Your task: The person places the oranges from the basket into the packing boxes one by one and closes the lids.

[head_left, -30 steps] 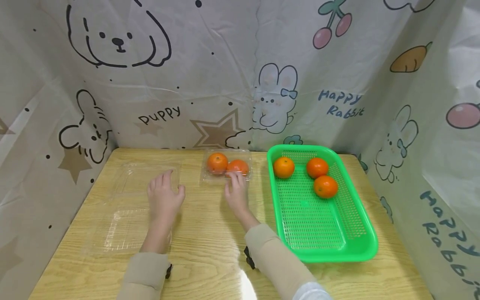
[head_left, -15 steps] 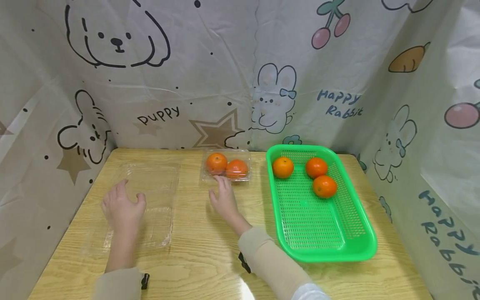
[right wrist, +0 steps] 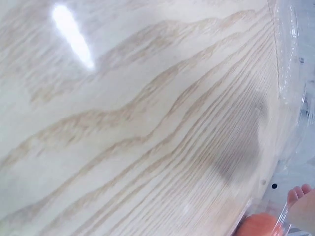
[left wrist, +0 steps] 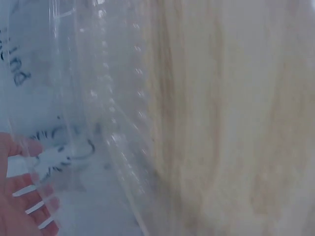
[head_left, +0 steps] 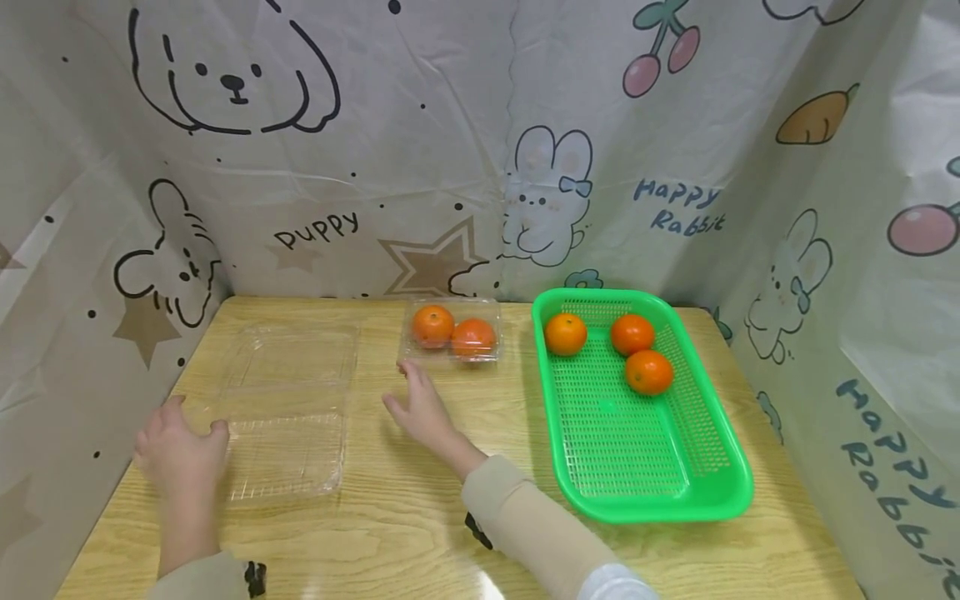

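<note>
My left hand (head_left: pixel 182 446) is at the left edge of an unfolded clear plastic clamshell box (head_left: pixel 288 458), thumb spread away from the fingers. In the left wrist view its fingers (left wrist: pixel 29 196) appear behind the clear plastic. My right hand (head_left: pixel 426 412) hovers over the table between that box and a smaller clear plastic box (head_left: pixel 450 353), holding nothing. Two oranges (head_left: pixel 432 326) sit inside the smaller box at the back. An orange (right wrist: pixel 258 225) shows at the bottom of the right wrist view, near my right fingers.
To the right stands a green plastic basket (head_left: pixel 555 417) with three oranges (head_left: pixel 649 372) toward its back. A printed cloth (head_left: pixel 420 167) hangs behind the wooden table (head_left: pixel 390 517) and along both sides.
My left hand has moved left and nearer, across the unfolded box to its left edge. My right hand has left the front of the smaller box, drawing left and back.
</note>
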Available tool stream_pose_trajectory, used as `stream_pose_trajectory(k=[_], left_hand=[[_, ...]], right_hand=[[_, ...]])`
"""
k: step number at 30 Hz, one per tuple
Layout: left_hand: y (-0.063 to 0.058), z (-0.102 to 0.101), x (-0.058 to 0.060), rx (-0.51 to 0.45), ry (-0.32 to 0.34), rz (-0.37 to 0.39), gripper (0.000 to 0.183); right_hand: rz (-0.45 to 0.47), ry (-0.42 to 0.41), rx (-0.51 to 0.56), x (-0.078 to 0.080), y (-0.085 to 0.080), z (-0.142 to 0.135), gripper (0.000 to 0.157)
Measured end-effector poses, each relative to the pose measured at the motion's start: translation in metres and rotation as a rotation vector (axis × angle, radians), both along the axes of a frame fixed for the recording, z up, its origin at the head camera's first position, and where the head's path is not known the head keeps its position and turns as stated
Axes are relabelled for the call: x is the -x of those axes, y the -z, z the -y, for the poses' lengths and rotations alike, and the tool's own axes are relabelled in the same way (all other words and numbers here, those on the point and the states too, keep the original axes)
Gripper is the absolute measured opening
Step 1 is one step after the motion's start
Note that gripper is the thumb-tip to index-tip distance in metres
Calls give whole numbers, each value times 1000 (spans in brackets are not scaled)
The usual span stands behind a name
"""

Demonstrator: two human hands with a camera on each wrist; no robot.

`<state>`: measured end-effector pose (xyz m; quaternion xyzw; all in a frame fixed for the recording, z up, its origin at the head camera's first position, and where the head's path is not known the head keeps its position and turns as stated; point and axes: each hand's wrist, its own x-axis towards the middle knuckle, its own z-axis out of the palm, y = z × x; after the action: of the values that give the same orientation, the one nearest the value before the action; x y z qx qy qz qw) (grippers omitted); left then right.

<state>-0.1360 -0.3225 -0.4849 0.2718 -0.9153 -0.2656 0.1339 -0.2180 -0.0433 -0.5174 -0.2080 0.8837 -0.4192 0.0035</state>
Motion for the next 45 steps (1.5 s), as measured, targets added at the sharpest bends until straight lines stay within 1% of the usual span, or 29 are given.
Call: stream_pose_trajectory(k=[3, 9, 11, 14, 20, 23, 31, 36, 40, 45], left_hand=[[4, 9, -5, -21, 17, 69, 63], [9, 19, -13, -20, 48, 189, 62], [11, 21, -14, -22, 59, 210, 62], [14, 24, -17, -19, 71, 220, 61], [19, 29, -20, -26, 72, 247, 58], [20, 30, -22, -29, 75, 243, 55], [21, 27, -26, -50, 87, 189, 48], [22, 25, -29, -58, 80, 160, 46], [25, 24, -30, -56, 89, 118, 43], [28, 23, -34, -47, 117, 87, 41]], right_hand=[[69, -22, 14, -1, 1, 5, 57], [153, -68, 19, -6, 0, 13, 61], [184, -82, 19, -9, -1, 16, 61], [226, -99, 19, -11, -1, 21, 62], [274, -117, 35, -13, -1, 28, 64], [302, -118, 45, -12, -1, 32, 64], [411, -110, 59, -13, 0, 41, 68], [439, -100, 57, -14, 0, 45, 68], [459, -91, 78, -13, 0, 46, 69], [512, -82, 140, -11, 1, 45, 70]])
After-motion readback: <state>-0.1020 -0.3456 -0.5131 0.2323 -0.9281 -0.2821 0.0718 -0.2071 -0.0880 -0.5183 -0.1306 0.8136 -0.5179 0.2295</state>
